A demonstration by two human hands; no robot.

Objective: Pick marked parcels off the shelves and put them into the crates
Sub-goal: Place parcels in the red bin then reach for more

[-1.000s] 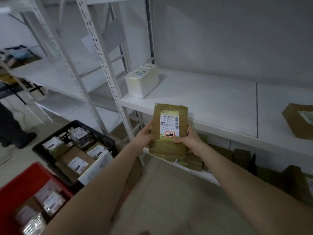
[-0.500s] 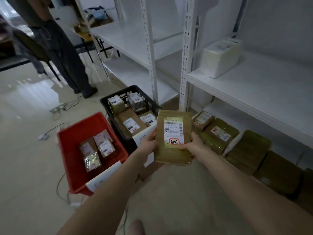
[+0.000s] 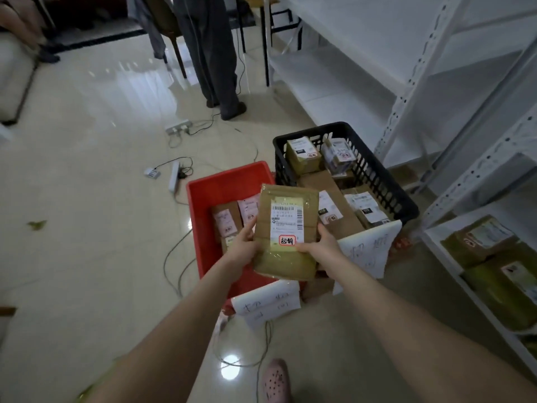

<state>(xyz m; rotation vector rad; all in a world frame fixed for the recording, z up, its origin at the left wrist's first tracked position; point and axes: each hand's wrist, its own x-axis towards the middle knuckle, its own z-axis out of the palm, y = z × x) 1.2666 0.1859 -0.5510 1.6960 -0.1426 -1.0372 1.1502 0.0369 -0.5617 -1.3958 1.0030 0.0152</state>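
Note:
I hold a flat brown parcel (image 3: 286,257) with a white label and a red-ringed mark, upright in front of me. My left hand (image 3: 242,247) grips its left edge and my right hand (image 3: 321,244) grips its right edge. The parcel hangs above the gap between a red crate (image 3: 203,205) and a black crate (image 3: 386,190) on the floor. Both crates hold several labelled parcels, and each has a handwritten paper sign on its near side.
White shelving (image 3: 406,91) runs along the right, with more brown parcels (image 3: 488,242) on its lowest shelf. Cables and a power strip (image 3: 174,177) lie on the shiny floor to the left. A person's legs (image 3: 215,59) stand at the back. My pink shoe (image 3: 276,382) shows below.
My view has swung left and down from the shelf to the crates. Still gripped in both hands, the parcel now hangs over the crates, which appear closer.

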